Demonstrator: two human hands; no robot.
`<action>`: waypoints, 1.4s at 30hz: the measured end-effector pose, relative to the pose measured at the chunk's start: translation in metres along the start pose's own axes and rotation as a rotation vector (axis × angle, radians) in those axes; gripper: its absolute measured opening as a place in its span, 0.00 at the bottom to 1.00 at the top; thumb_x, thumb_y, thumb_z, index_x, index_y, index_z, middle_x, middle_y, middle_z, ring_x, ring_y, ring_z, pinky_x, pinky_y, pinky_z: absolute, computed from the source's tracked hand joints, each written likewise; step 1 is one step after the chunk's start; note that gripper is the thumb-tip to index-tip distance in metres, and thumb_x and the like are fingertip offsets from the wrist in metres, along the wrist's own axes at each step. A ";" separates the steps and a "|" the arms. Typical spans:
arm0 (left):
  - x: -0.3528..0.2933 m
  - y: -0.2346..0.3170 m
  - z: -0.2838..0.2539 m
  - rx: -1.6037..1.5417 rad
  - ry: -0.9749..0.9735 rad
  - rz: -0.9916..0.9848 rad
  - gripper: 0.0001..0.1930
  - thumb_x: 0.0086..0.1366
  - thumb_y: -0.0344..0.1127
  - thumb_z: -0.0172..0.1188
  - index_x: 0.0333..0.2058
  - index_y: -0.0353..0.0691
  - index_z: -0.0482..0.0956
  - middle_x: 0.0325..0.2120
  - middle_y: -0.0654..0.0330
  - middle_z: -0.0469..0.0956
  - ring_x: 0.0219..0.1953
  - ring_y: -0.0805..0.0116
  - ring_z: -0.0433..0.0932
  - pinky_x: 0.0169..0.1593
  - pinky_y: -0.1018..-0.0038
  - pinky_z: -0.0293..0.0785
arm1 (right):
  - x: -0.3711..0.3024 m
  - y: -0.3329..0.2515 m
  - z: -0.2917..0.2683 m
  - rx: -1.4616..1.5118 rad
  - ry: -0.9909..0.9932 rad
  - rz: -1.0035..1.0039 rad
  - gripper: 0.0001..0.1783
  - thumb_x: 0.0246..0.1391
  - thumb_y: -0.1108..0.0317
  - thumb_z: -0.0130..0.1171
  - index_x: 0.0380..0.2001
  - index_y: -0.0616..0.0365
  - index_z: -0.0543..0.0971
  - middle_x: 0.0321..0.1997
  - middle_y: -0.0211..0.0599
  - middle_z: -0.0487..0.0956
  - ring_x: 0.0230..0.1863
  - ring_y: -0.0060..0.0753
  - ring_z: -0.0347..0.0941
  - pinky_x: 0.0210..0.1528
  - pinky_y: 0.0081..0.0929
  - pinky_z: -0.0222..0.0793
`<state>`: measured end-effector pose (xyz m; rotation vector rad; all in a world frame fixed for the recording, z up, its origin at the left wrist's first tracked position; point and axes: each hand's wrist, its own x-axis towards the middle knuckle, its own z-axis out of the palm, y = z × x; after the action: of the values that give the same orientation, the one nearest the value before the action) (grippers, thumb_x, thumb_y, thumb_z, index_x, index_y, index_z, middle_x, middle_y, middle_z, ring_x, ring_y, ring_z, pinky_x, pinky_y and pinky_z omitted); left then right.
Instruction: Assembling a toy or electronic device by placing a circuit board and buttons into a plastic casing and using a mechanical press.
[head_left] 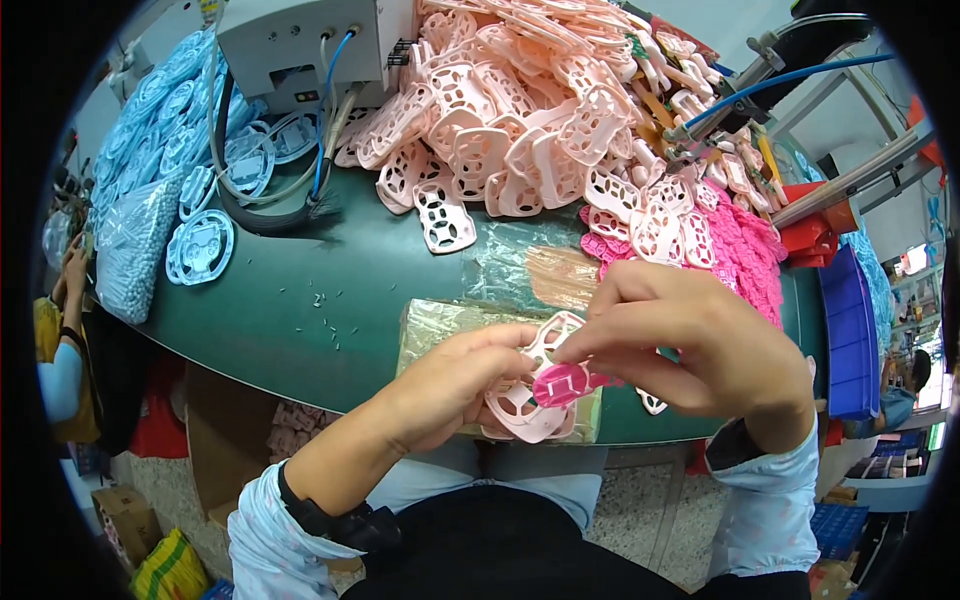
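Head view: just above the near edge of a green table point(270, 330), the left hand point(455, 375) pinches a pale pink frame point(546, 427) between both hands. The right hand point(690, 345) pinches a magenta piece point(563, 386) against it; whether they are joined, I cannot tell. Beyond, magenta pieces point(748, 262) and heaped pink frames point(520, 120) seem unpaired.

Green table point(375, 265): pale pink heap point(558, 165), blue parts point(203, 246)
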<state>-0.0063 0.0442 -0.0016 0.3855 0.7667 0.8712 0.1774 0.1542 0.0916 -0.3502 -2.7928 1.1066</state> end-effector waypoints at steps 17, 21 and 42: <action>0.002 -0.023 -0.002 0.013 -0.256 0.193 0.30 0.65 0.22 0.55 0.64 0.34 0.56 0.50 0.54 0.74 0.50 0.69 0.76 0.52 0.74 0.74 | -0.031 0.029 0.066 0.375 0.434 0.374 0.15 0.50 0.69 0.68 0.40 0.61 0.76 0.36 0.32 0.77 0.38 0.25 0.75 0.38 0.22 0.72; 0.004 -0.027 0.002 0.229 -0.219 0.242 0.31 0.64 0.23 0.57 0.64 0.32 0.55 0.51 0.53 0.73 0.52 0.67 0.75 0.54 0.73 0.73 | -0.035 0.023 0.075 0.799 0.415 0.526 0.14 0.54 0.72 0.65 0.41 0.65 0.75 0.39 0.34 0.78 0.39 0.17 0.75 0.40 0.16 0.73; -0.007 -0.028 0.004 0.382 0.041 0.204 0.17 0.68 0.26 0.52 0.54 0.29 0.67 0.39 0.56 0.80 0.40 0.74 0.79 0.45 0.79 0.75 | -0.042 0.022 0.095 0.842 0.580 0.481 0.10 0.53 0.72 0.66 0.32 0.60 0.73 0.29 0.27 0.76 0.31 0.14 0.72 0.34 0.15 0.69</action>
<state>0.0091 0.0220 -0.0125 0.7966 0.9457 0.9243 0.2033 0.0962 0.0070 -1.0395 -1.5949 1.7771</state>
